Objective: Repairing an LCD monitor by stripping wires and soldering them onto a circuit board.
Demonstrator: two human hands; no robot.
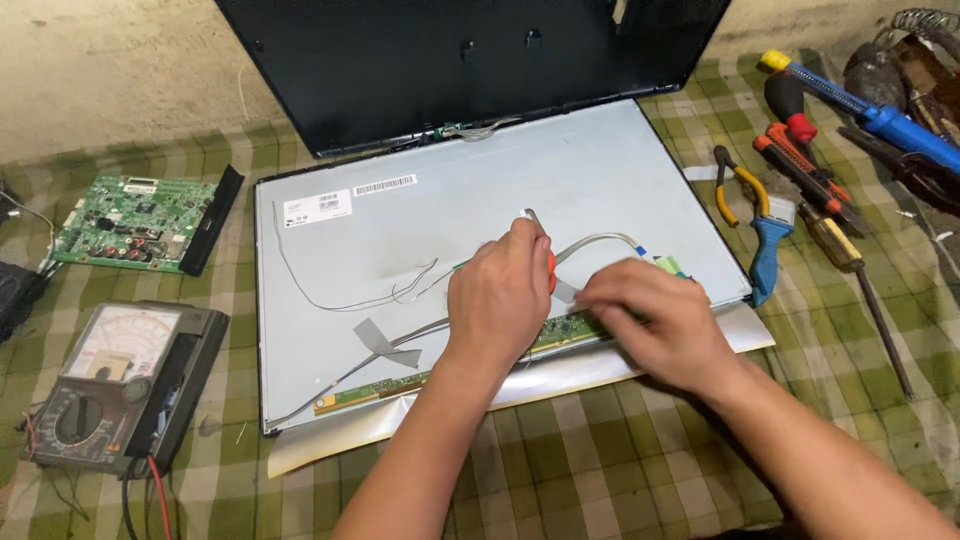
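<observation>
In the head view, a bare grey display panel (480, 200) is laid flat at the centre of the frame on a checked green cloth (600, 470). At the panel's lower edge, a narrow green circuit strip (565, 327) is seen. The left hand (497, 300) is closed around a small red-handled tool (551, 272), its tip pointed up just above the knuckles. The right hand (665, 320) is blurred; its fingers appear pressed down onto the strip, though whether anything is pinched cannot be told. A flat grey cable (597, 241) arches between the hands.

The cable or its connector could be torn if the tool slips. An analogue meter (115, 385) lies at the lower left, a loose circuit board (135, 220) at the upper left, and blue-handled pliers (765, 240) at the right.
</observation>
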